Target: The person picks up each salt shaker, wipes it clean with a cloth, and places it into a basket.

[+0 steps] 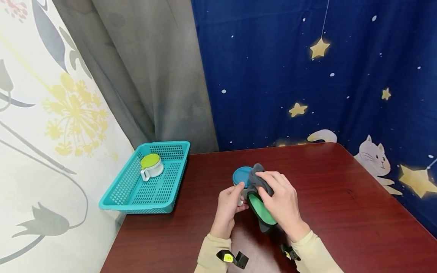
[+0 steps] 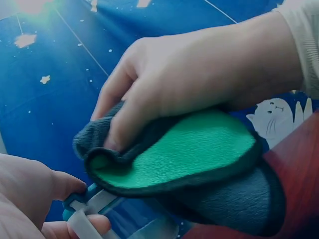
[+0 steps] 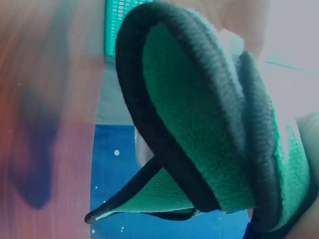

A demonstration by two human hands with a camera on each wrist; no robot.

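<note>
In the head view my left hand [image 1: 225,208] grips a small clear jar with a blue lid [image 1: 241,176] by its white handle [image 2: 85,225], a little above the table. My right hand [image 1: 282,197] bunches a dark grey cloth with a green side [image 1: 262,209] and holds it against the jar's right side. Part of the cloth hangs down below the fingers. The left wrist view shows the thumb and fingers pinching the cloth's folded edge. In the right wrist view the cloth [image 3: 192,114] covers most of the jar and the hands.
A turquoise perforated basket [image 1: 134,207] stands at the table's left edge. Inside it is a similar white jar with a lime-green lid [image 1: 151,162]. The dark red-brown table [image 1: 341,212] reaches back to a grey curtain [image 1: 160,76] and a blue starry curtain [image 1: 259,76].
</note>
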